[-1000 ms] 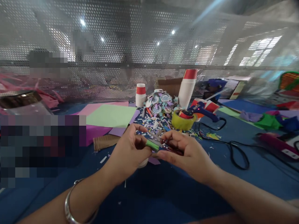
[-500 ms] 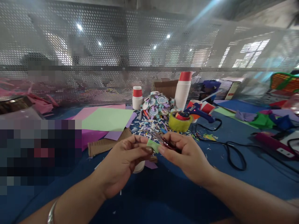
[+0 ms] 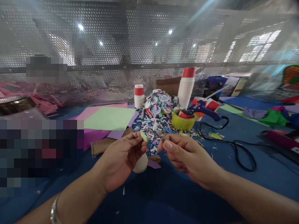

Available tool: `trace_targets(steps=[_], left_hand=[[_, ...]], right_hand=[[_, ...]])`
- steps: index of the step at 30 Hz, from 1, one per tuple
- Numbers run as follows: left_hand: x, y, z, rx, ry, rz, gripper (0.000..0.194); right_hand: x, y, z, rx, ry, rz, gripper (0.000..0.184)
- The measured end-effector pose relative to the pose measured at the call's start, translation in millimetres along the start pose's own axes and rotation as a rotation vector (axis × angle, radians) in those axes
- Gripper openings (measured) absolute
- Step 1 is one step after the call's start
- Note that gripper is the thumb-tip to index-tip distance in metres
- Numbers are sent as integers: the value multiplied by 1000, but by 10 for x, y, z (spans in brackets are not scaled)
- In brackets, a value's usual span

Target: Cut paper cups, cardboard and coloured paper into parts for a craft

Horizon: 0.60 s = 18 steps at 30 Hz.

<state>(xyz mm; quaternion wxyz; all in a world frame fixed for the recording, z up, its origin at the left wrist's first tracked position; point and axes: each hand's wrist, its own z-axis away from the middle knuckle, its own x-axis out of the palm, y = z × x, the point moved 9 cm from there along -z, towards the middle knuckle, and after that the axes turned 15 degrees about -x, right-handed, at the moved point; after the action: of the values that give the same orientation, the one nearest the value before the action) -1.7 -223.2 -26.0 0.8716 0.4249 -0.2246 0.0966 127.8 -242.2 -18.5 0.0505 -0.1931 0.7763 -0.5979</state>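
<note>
A small folded piece of light green paper [image 3: 144, 136] is pinched between the thumb and fingers of my left hand [image 3: 121, 160]. My right hand [image 3: 189, 157] is closed around a pair of scissors [image 3: 157, 134]; their blades point up and left toward the green paper, a little apart from it. The scissor handles are hidden by my fingers. Beneath the hands, a white round piece [image 3: 140, 164] and a purple paper scrap [image 3: 154, 164] lie on the blue tabletop [image 3: 163, 199].
Paper clippings [image 3: 151, 124] spread before a heap of decorated discs [image 3: 160, 104]. Cup stacks [image 3: 187, 90] stand behind. A yellow tape roll [image 3: 183, 121] and a blue glue gun [image 3: 205, 110] with a black cord [image 3: 243, 144] sit right; coloured sheets [image 3: 107, 118] lie left.
My hands have moved apart. The right hand with the scissors has drawn back from the green paper, and the left hand has shifted slightly left with it. The view has turned a little.
</note>
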Motion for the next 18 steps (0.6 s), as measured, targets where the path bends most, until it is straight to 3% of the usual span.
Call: trace_targets(steps=[7,18], left_hand=[[1,15,-11,-17,-16,59,20],[37,48,15,9,-61,56,18]], right_hand=[[126,107,77,170,-78,-139,38],[115,140,91,204,-67,-169,38]])
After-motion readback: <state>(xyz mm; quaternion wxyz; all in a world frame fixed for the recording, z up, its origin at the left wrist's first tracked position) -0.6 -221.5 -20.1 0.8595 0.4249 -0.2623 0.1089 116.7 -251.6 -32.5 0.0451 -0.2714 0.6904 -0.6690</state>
